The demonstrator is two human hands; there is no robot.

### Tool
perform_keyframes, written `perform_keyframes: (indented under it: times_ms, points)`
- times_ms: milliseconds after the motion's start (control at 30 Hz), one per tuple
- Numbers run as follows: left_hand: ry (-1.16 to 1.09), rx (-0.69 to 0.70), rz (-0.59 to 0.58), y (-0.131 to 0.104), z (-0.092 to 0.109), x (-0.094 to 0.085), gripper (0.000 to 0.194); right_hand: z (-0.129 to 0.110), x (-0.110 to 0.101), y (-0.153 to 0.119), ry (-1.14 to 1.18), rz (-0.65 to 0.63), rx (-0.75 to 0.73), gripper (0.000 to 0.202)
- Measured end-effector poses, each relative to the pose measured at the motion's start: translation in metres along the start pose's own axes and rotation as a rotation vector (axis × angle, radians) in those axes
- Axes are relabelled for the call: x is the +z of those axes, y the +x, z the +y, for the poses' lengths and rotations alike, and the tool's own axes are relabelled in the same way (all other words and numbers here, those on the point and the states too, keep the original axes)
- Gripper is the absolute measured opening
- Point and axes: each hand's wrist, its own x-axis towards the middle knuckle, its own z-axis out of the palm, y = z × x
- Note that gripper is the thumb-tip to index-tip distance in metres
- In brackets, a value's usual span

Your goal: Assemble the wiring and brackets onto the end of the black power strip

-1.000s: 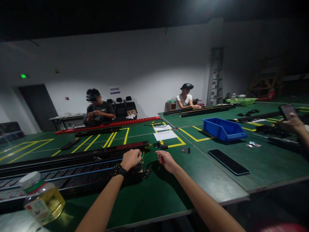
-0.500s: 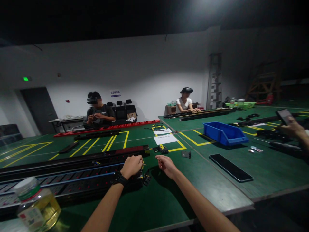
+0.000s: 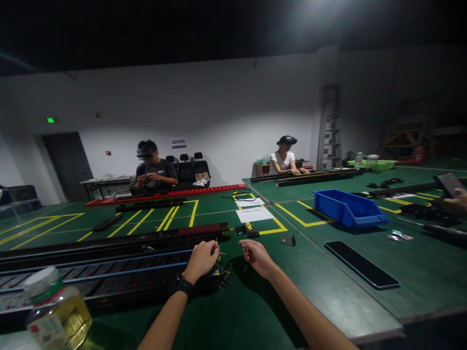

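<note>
My left hand (image 3: 203, 260), with a dark watch on its wrist, is closed at the right end of a long black rail assembly (image 3: 134, 279) with blue strips and red dots. Thin yellow wires show by its fingers, but what it grips is hidden. To the right, my right hand (image 3: 256, 256) is raised over the green table (image 3: 284, 291), fingers curled together; anything between them is too small to tell. A small black connector (image 3: 225, 278) hangs at the rail's end, between the hands. Beyond lie small black parts (image 3: 251, 231) and a black bracket (image 3: 288, 239).
A bottle of yellow liquid (image 3: 60, 311) stands at the near left. Rightward are a black phone (image 3: 361, 264) and a blue bin (image 3: 348, 209). White papers (image 3: 254, 214) lie ahead. Two people sit across; another person's hand (image 3: 456, 199) holds a phone at the far right.
The view has shifted slightly, so most things sit a little lower and farther right. Both my hands keep nearly the same pose. The other person's hand at the right shows less.
</note>
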Motion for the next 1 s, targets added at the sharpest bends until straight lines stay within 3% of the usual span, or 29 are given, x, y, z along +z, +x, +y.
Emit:
perform_keyframes:
  times_ms: [1000]
  points:
    - [0.002,0.046,-0.008,-0.010,0.010,-0.006,0.023,-0.001,-0.001,-0.004,0.047,0.023,0.043,0.017]
